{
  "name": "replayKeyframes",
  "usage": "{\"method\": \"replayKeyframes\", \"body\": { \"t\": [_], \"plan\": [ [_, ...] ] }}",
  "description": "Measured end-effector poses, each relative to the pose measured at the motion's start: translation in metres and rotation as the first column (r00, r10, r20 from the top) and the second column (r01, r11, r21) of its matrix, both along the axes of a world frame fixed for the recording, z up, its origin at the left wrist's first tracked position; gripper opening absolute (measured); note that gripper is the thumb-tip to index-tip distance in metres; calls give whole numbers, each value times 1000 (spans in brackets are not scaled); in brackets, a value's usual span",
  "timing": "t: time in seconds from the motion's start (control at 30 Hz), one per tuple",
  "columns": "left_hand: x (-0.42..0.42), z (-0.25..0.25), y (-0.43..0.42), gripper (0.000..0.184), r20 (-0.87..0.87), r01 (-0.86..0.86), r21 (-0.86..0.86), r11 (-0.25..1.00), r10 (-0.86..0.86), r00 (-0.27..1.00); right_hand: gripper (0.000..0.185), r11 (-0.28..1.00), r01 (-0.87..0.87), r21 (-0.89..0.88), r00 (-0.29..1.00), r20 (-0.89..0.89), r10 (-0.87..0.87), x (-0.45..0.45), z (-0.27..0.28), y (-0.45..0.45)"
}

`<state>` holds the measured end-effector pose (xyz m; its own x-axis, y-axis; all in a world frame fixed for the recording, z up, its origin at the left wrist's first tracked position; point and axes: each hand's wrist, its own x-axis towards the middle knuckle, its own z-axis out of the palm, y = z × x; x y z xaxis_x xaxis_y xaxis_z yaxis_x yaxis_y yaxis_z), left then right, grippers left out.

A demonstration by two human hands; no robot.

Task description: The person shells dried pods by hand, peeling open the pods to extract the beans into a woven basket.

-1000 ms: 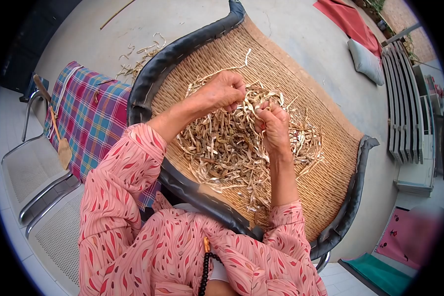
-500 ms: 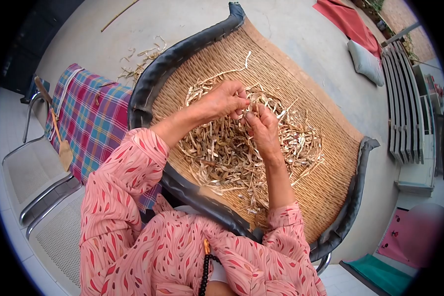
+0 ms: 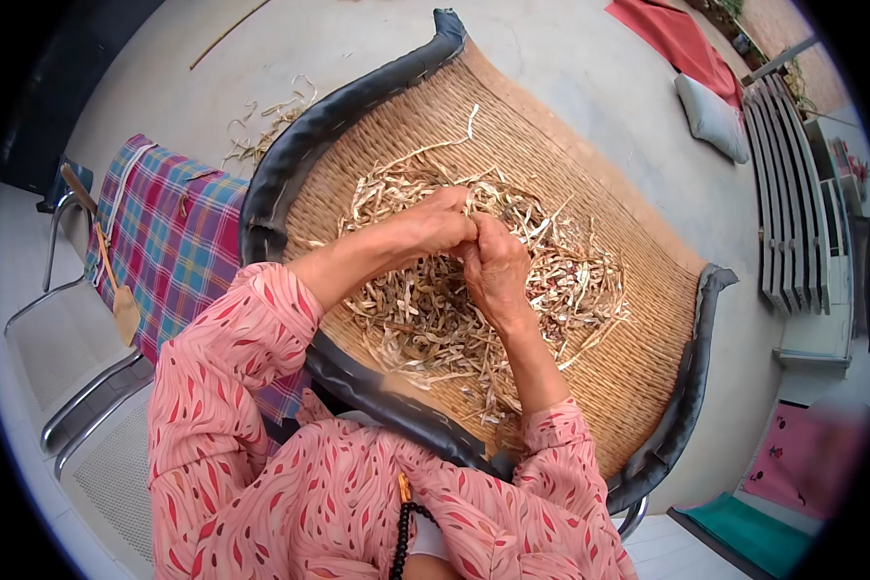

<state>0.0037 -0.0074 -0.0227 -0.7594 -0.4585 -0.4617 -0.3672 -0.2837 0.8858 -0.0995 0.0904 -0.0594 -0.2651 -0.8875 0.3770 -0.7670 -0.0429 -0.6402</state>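
At the left, a magenta, blue and white checked cloth point(image 3: 188, 242) hangs beside the broad, curved tray of tan woven strips point(image 3: 638, 377) with its black wrapped rim point(image 3: 285, 169). A loose pile of dry, curled, straw-coloured and brown pods or husks point(image 3: 411, 314) lies in the middle of this tray, beneath both hands. The pieces look very light, thin-walled and brittle, likely to crack or crumble under a hard squeeze; being rough and dry, they should slip little but tangle easily. A single piece is best taken by one end or along its edge, between thumb and forefinger. The tray looks fairly stiff and would be firmest to grip at its rim.

The left hand point(image 3: 440, 224) has its fingers curled inwards, their tips meeting the right hand point(image 3: 498, 271), whose thumb and fingers are bunched together. The contact point is hidden, so I cannot tell whether a piece is pinched there.

Compared with half a second ago, the left hand sits slightly lower in the view. The right hand has moved leftwards, closing the small gap between them, and more of the pile shows to its right. The whole view has also shifted slightly.
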Motion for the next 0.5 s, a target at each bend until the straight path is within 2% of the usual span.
{"method": "replayKeyframes", "body": {
  "t": [0.03,0.07,0.1,0.13,0.17,0.2,0.23,0.27,0.3,0.37,0.43,0.47,0.5],
  "plan": [
    [0,3,-1,37,20,10,18,1000,-11,1000,7,999,4,43,998,67,-7,-1,0,-1],
    [0,7,1,57,12,-9,53,999,9,1000,7,996,3,87,991,132,-15,-5,0,-3],
    [0,13,4,60,7,-56,81,995,56,998,6,991,-1,132,980,195,-25,-9,1,-4],
    [0,16,7,64,2,-103,108,989,104,995,8,990,30,138,934,348,-77,-12,3,-7],
    [1,20,9,68,-3,-150,134,979,152,988,11,985,59,161,776,613,-146,-19,-4,-12],
    [4,26,11,70,21,-146,97,985,144,989,13,982,91,166,674,716,-183,-28,-11,-16],
    [5,20,14,55,84,-74,-126,989,85,993,14,977,120,176,556,804,-212,-35,-11,-22],
    [7,9,15,44,99,137,-363,922,-107,989,16,957,161,242,576,764,-291,-43,-8,-33],
    [8,1,18,33,168,332,-566,754,-288,943,18,929,208,306,589,719,-369,-45,1,-48],
    [3,23,42,19,382,597,-582,552,-463,800,23,976,-35,214,629,764,-145,-39,44,-94],
    [0,-7,62,24,434,662,-721,205,-611,662,44,939,-338,-59,529,814,241,5,96,-138],
    [4,-2,68,4,465,641,-763,86,-615,637,56,863,-474,-175,459,787,412,20,106,-153],
    [7,4,67,5,491,666,-744,62,-626,607,61,897,-429,-107,609,699,374,22,103,-163]
  ]
}}
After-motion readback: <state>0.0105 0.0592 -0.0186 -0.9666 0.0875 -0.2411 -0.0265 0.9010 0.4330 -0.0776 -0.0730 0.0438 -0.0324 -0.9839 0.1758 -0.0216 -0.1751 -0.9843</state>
